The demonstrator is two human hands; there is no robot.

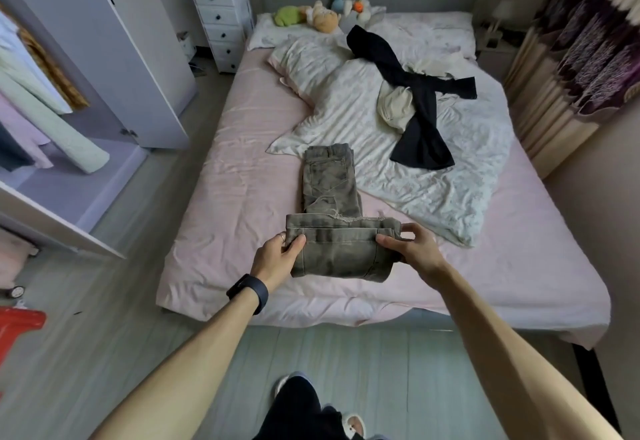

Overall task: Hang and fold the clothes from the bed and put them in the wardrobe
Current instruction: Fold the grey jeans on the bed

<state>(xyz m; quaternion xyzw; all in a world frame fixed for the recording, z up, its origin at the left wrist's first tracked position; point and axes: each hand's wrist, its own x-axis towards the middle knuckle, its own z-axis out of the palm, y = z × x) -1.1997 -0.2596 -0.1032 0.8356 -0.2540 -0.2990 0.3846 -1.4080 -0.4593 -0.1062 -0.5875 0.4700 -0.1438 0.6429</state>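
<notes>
Grey-green washed jeans [330,180] lie lengthwise on the pink bed [225,162], waistband at the far end. Their leg ends are folded back and lifted just above the near mattress edge. My left hand [278,256] pinches the fold's left edge, thumb on top. My right hand [410,244] pinches its right edge. Black trousers [415,100] sprawl across the white duvet [346,110] further back, over a cream garment [394,107]. The open wardrobe [86,76] stands at left with several hanging clothes [38,93].
Stuffed toys [322,13] sit on the pillow at the head of the bed. A white drawer unit [223,20] stands beside the bed's far left corner. Curtains [571,58] hang at right. A red object [17,328] lies on the floor at left.
</notes>
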